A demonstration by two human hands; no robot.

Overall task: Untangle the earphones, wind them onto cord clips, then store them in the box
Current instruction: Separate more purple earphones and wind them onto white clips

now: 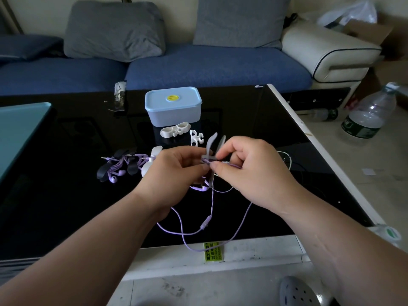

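1. A purple earphone cord [205, 224] hangs in loops below both hands, reaching down to the black worktop [66, 206].
2. The left hand [174, 171] curls around a grey clip [211, 144] and grips its middle. The right hand [249, 171] pinches the cord against the clip.
3. Left of the left hand lies a pile of wound earphones [117, 170].
4. Just beyond the hands lie white clips [175, 130], and the lidded blue box [173, 107] stands behind them.

Just bare forearms here, running to the frame edge, and a bare left hand [174, 171] and right hand [249, 171]. Grey perforated foam clog [295, 292] at the bottom, presumably footwear.
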